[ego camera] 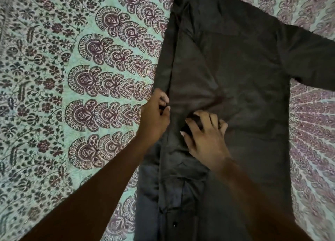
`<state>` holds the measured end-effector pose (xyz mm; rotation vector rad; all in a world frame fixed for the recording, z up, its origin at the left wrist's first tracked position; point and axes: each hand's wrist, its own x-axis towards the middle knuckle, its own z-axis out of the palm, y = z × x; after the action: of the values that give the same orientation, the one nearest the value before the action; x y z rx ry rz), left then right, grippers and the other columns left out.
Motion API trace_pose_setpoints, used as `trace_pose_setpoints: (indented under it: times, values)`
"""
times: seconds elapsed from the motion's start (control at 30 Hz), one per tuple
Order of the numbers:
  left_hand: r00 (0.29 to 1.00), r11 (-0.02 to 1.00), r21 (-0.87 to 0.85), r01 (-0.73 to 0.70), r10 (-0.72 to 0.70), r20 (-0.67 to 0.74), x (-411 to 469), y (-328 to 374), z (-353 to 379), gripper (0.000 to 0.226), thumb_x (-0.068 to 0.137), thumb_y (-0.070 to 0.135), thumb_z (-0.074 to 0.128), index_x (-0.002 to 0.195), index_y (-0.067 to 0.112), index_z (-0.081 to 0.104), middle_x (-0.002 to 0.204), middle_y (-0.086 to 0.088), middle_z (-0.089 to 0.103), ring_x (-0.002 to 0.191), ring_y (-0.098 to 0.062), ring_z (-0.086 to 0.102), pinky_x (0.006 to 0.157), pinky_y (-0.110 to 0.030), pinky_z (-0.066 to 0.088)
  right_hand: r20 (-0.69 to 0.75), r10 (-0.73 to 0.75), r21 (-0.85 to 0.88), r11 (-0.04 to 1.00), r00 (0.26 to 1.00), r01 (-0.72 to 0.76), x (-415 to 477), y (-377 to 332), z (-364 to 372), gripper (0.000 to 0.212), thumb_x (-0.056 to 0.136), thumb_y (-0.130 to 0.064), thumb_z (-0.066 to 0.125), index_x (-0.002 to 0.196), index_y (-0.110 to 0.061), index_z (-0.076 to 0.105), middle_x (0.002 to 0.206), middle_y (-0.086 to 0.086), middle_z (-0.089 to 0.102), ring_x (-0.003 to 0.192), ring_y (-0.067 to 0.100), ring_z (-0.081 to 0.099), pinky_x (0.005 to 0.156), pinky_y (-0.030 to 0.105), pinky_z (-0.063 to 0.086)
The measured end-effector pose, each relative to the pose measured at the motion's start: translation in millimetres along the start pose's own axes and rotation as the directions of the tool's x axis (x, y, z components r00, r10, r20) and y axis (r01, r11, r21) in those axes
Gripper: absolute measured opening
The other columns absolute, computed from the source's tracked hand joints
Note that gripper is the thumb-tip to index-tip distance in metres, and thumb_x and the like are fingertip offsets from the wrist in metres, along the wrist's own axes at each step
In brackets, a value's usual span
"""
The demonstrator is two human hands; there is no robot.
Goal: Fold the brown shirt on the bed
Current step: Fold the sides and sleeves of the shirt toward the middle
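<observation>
Right hand gripping a ruck, left hand pinching the edge, the dark brown cloth shirt wants smoothing flat.

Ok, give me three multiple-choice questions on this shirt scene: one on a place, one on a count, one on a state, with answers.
1. Where is the left hand? A) shirt's left edge B) collar C) bedspread only
2. How many sleeves lie spread out? A) none B) one C) two
3. The shirt's left side is: A) folded in B) spread flat C) rolled up
Answers: 1 A, it pinches that edge; 2 B, only the right sleeve sticks out; 3 A, a straight fold runs down it.
</observation>
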<state>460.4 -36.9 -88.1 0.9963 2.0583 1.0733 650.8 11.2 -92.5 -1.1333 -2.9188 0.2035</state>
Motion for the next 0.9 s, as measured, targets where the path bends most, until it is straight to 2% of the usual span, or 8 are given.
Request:
trace_pose_setpoints:
  times: [0.17, 0.3, 0.4, 0.47, 0.57, 0.63, 0.73, 0.9]
  values:
    - [0.993, 0.98, 0.187, -0.069, 0.05, 0.102, -17, 9, 3, 0.025, 0.085, -0.003, 0.066, 0.105, 0.009, 0.074, 0.11, -0.006, 0.06, 0.092, -0.014, 0.058, 0.09, -0.018, 0.048, 0.125, -0.03, 0.026, 0.999, 0.992, 0.027, -43, -15, 1, 0.049, 0.093, -0.051, 0.062, 0.13, -0.019, 0.061, 0.141, 0.013, 0.049, 0.118, 0.037, 0.049, 0.087, 0.052, 0.042]
    - [0.963, 0.85, 0.472, -0.233, 0.136, 0.232, -46, -1, 2, 0.048, 0.085, 0.011, 0.072, 0.132, 0.005, 0.065, 0.143, -0.017, 0.049, 0.121, -0.04, 0.052, 0.105, -0.051, 0.049, 0.139, -0.084, 0.041, 0.996, 0.987, 0.079, -75, -19, 6, 0.057, 0.093, -0.054, 0.059, 0.138, -0.02, 0.058, 0.145, 0.015, 0.047, 0.119, 0.036, 0.049, 0.087, 0.05, 0.043]
    - [0.957, 0.759, 0.603, -0.246, 0.091, 0.276, -73, -6, -3, 0.067, 0.086, 0.024, 0.073, 0.148, 0.012, 0.052, 0.166, -0.014, 0.025, 0.134, -0.041, 0.037, 0.107, -0.057, 0.041, 0.206, -0.24, 0.087, 0.97, 0.949, 0.227, -95, -21, 8, 0.069, 0.091, -0.06, 0.057, 0.146, -0.019, 0.053, 0.151, 0.015, 0.043, 0.126, 0.037, 0.046, 0.093, 0.05, 0.044]
    - [0.957, 0.717, 0.64, -0.277, 0.148, 0.249, -92, -5, -6, 0.061, 0.083, 0.022, 0.074, 0.141, 0.014, 0.057, 0.162, -0.015, 0.027, 0.128, -0.041, 0.04, 0.102, -0.056, 0.042, 0.228, -0.294, 0.103, 0.955, 0.928, 0.277, -106, -20, 8, 0.072, 0.092, -0.061, 0.055, 0.15, -0.019, 0.049, 0.156, 0.013, 0.04, 0.134, 0.036, 0.042, 0.098, 0.052, 0.043]
    - [0.909, 0.675, 0.617, -0.405, 0.229, 0.347, -116, -6, -13, 0.063, 0.078, 0.035, 0.073, 0.136, 0.015, 0.059, 0.147, -0.01, 0.046, 0.123, -0.035, 0.052, 0.097, -0.048, 0.042, 0.198, -0.157, 0.096, 0.985, 0.967, 0.14, -116, -19, 7, 0.072, 0.098, -0.059, 0.049, 0.155, -0.015, 0.042, 0.163, 0.011, 0.032, 0.146, 0.032, 0.034, 0.107, 0.052, 0.036]
    - [0.868, 0.626, 0.638, -0.449, 0.135, 0.478, -133, -9, -17, 0.098, 0.069, 0.06, 0.071, 0.152, 0.015, 0.045, 0.161, -0.006, 0.037, 0.141, -0.03, 0.043, 0.106, -0.046, 0.034, 0.231, -0.136, 0.083, 0.989, 0.964, 0.12, -127, -22, 8, 0.077, 0.099, -0.059, 0.046, 0.159, -0.013, 0.035, 0.169, 0.014, 0.021, 0.153, 0.034, 0.024, 0.112, 0.054, 0.033]
    - [0.807, 0.484, 0.724, -0.491, -0.061, 0.588, -151, -16, -18, 0.148, 0.053, 0.083, 0.072, 0.166, 0.016, 0.002, 0.175, -0.003, -0.009, 0.161, -0.021, 0.003, 0.124, -0.052, 0.018, 0.298, -0.214, 0.085, 0.977, 0.93, 0.198, -151, -29, 11, 0.085, 0.097, -0.061, 0.045, 0.163, -0.012, 0.023, 0.172, 0.017, 0.005, 0.159, 0.039, 0.009, 0.119, 0.059, 0.025]
    - [0.798, 0.491, 0.733, -0.471, -0.117, 0.591, -152, -24, -16, 0.165, 0.045, 0.09, 0.073, 0.161, 0.024, -0.025, 0.168, 0.005, -0.033, 0.159, -0.017, -0.019, 0.129, -0.054, 0.003, 0.33, -0.317, 0.069, 0.947, 0.889, 0.313, -191, -31, 15, 0.084, 0.1, -0.062, 0.043, 0.165, -0.016, 0.017, 0.173, 0.018, 0.0, 0.159, 0.042, 0.003, 0.121, 0.062, 0.022]
